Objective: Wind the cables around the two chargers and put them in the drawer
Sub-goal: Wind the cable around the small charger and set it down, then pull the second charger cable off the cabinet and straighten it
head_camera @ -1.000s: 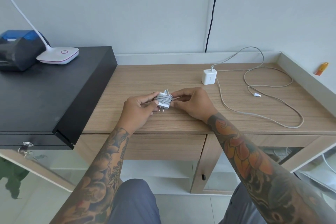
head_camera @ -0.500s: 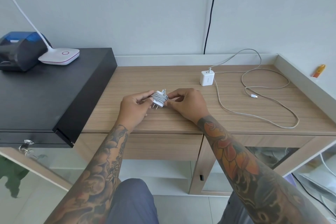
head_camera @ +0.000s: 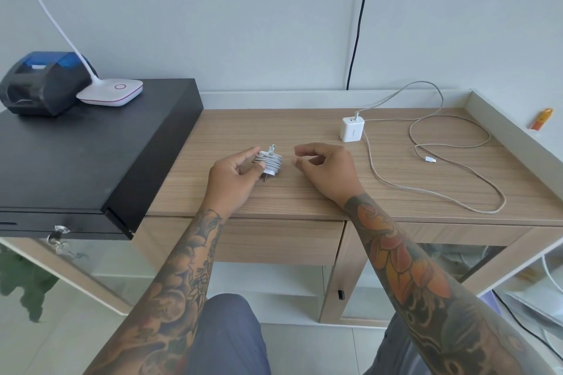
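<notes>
White cable-wound charger point(head_camera: 269, 164) on desk, second charger point(head_camera: 351, 129), cable point(head_camera: 432, 179) loose

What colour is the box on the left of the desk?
Black, seen in the head view.
</notes>
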